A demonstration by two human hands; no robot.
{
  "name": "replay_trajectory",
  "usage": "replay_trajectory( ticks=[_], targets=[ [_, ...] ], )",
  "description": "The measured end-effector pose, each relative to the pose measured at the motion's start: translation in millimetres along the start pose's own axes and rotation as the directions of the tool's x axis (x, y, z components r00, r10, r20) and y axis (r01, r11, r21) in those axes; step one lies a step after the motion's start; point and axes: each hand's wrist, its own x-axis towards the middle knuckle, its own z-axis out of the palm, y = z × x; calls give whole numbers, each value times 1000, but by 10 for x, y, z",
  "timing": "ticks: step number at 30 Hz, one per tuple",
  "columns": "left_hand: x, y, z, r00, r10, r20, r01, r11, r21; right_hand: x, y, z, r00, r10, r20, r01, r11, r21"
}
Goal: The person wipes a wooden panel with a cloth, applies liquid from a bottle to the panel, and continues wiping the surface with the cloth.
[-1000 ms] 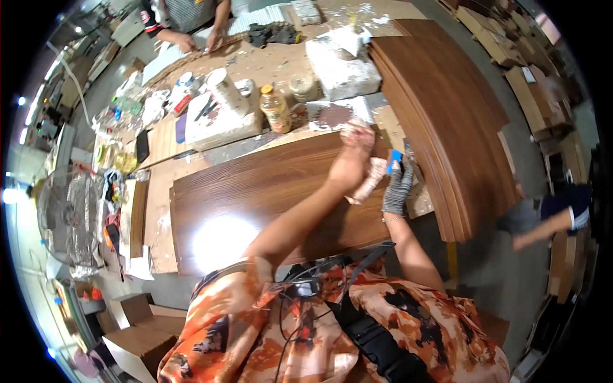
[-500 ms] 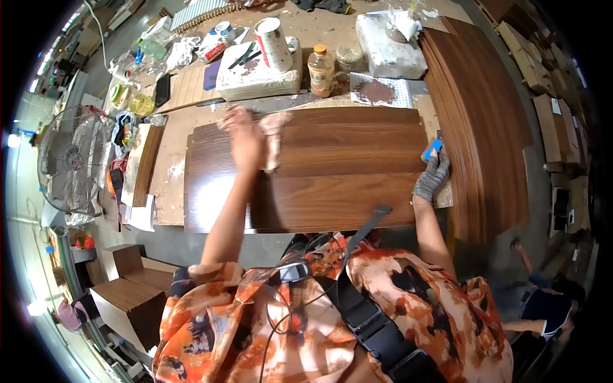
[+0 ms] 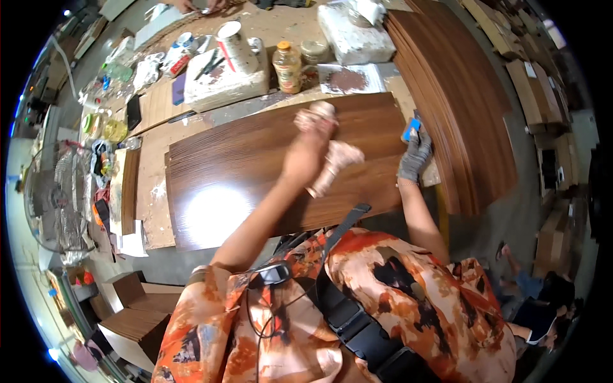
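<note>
Both hands work at a long, dark brown wood-grain panel (image 3: 230, 159) that lies flat on a counter (image 3: 152, 191), directly in front of the person. The bare left hand (image 3: 308, 155) is over the middle of the panel, its fingers closed on a bunched, pale pink cloth (image 3: 337, 163); folds of the cloth stick out ahead of the hand and to its right, hiding part of the grip. The right hand (image 3: 416, 159), in a grey knitted glove, is just beside the panel's right edge, its fingers close together, pinching a small blue block (image 3: 412, 129). Whether that block touches the panel, I cannot tell.

To the right of the panel, a stack of similar brown boards (image 3: 463, 108) stretches away from the person. Just beyond the panel's far edge sit a white sheet (image 3: 351, 80) with brown powder on it, an orange-capped bottle (image 3: 287, 70), and a white wrapped block (image 3: 223, 91) carrying a white cylindrical tub (image 3: 237, 51). A lidded jar (image 3: 315, 52) stands behind the sheet. Beyond the panel's far left corner lies a black phone (image 3: 133, 112). To the left of the panel are upright wooden strips (image 3: 128, 191) and, farther out, a round wire-caged fan (image 3: 56, 198). Well beyond the panel, a co-worker's hands (image 3: 184, 6) show at the upper rim of the view.
</note>
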Motion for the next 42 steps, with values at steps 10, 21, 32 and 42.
replay_trajectory(
  ticks=[10,21,32,42],
  targets=[
    [-374,239,26,973,174,-150,-173,985,21,-16,-21,91,989,-1,-147,23,988,150],
    [-203,-703,-327,915,-233,-328,289,948,132,-30,-40,72,998,-56,-37,62,982,177],
    [-1953,-2829,-1699,782,-453,-427,559,814,160,849,488,416,989,115,92,-85,957,-279],
    [-3575,-857,-1637,778,-437,-452,530,842,98,695,164,542,998,24,-58,-47,899,-436]
  ],
)
